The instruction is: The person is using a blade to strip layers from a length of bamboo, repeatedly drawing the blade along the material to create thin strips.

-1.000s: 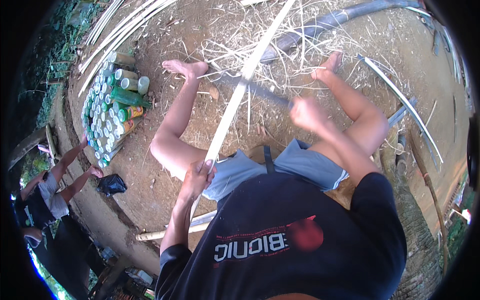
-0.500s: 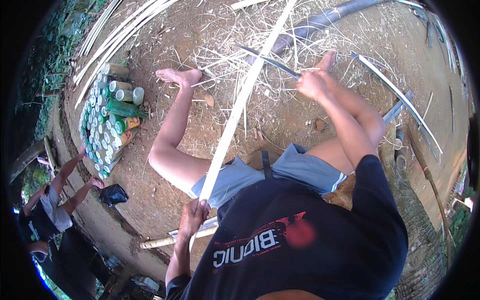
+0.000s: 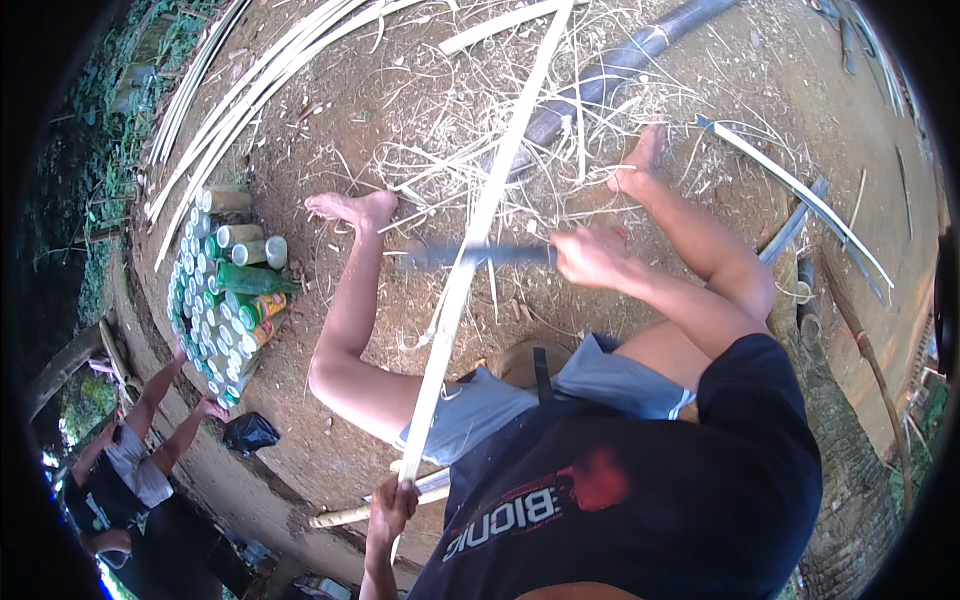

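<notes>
A long pale bamboo strip (image 3: 453,320) slants from beside my left hip up past the top edge of the head view. Near its lower end, my left hand (image 3: 393,505) is closed round it, with a short tail poking out below. My right hand (image 3: 595,258) grips a long knife (image 3: 515,256), its handle hidden in the fist. The dark blade lies across the strip between my spread legs and is smeared by motion. Whether its edge touches the strip, I cannot tell. A thin curl hangs at the strip's side below the blade.
Loose shavings (image 3: 440,165) litter the ground around a dark bamboo pole (image 3: 610,80). More pale strips (image 3: 265,85) lie at the far left. Stacked jars and bottles (image 3: 225,310) stand left, near another person (image 3: 125,455). A tree trunk (image 3: 840,480) is at my right.
My right hand has drawn the knife down along the strip toward me, and the blade now lies more level. My left hand keeps its hold. The whole view has shifted slightly.
</notes>
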Demonstrator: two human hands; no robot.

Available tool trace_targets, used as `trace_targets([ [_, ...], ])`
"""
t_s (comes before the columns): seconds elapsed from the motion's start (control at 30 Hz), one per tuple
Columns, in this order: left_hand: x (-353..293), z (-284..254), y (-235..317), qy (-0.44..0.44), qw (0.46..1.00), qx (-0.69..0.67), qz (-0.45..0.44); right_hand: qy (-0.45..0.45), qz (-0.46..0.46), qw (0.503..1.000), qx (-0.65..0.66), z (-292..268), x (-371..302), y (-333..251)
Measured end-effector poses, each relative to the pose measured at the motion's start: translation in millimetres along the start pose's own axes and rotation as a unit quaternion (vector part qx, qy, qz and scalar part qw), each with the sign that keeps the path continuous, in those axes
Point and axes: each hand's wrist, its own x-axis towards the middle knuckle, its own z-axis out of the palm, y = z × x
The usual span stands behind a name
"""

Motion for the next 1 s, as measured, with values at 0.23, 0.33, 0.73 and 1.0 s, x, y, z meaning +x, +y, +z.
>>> trace_targets([
  [0.23,-15,-31,-24,-0.006,0.998,-0.041,-0.054,0.152,0.228,0.922,0.275,-5,84,141],
  [0.33,-26,-34,-35,0.002,0.993,-0.08,-0.085,0.024,0.038,0.995,0.09,-15,59,51],
  [0.73,-21,-50,-162,-0.006,0.979,-0.198,-0.059,-0.016,0.038,0.999,0.001,-29,55,49],
  [1.0,12,-36,-40,0.043,0.996,0.064,0.042,0.101,0.173,0.84,0.505,-7,110,149],
])
